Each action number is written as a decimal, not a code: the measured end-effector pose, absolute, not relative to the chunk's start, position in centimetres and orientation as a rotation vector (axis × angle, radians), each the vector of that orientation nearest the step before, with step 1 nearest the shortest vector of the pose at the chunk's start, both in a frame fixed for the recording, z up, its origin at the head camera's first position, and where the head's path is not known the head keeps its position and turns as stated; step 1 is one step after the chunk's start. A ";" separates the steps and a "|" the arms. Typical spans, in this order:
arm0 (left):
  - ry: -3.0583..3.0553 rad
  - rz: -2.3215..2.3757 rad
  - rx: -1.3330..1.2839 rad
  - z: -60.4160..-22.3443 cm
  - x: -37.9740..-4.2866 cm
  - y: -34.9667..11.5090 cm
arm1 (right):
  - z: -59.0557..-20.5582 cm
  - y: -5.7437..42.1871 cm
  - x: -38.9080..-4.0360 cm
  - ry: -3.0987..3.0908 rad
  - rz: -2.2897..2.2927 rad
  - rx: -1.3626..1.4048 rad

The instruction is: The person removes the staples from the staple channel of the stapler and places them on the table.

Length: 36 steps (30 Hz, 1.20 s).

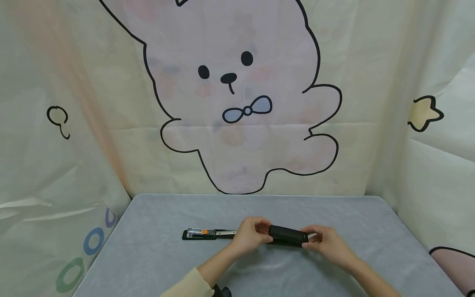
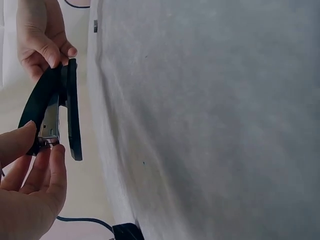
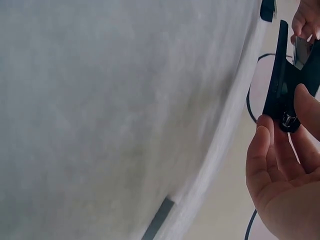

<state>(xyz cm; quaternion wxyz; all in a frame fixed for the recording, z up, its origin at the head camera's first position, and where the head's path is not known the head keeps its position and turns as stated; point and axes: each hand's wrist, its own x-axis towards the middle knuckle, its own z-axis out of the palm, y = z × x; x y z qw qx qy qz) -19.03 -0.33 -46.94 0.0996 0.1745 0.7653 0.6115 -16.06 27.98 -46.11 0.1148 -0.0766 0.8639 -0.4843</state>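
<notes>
A black stapler (image 1: 288, 235) is held between the two hands over the table. At its front end, the left hand (image 1: 246, 237) pinches the upper arm near the silver metal nose with thumb and fingers. My right hand (image 1: 328, 244) grips the hinge end; a small metal pin shows there in the right wrist view. The stapler's black base (image 2: 74, 110) stands apart from the upper arm at the front. To the left of the left hand, a long black item (image 1: 200, 234) with a clear part, an orange piece and a silver bar lies on the table, partly hidden behind that hand.
The table (image 1: 159, 264) has a grey cloth cover. Behind it hangs a cream curtain (image 1: 356, 103) with a printed cartoon animal, and similar sheets close off both sides. Small dark clips (image 2: 95, 26) sit at the table's edge. A black cable (image 2: 85, 219) hangs beyond it.
</notes>
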 end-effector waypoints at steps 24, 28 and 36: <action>2.164 1.753 0.449 -47.8 -14.7 -5.4 | -48.3 24.7 -13.9 2.332 -1.411 -0.412; 2.141 1.749 0.433 -48.0 -14.4 -5.8 | -48.5 24.3 -13.9 2.316 -1.400 -0.412; 2.130 1.746 0.434 -48.2 -14.3 -5.9 | -48.5 23.9 -14.2 2.343 -1.344 -0.424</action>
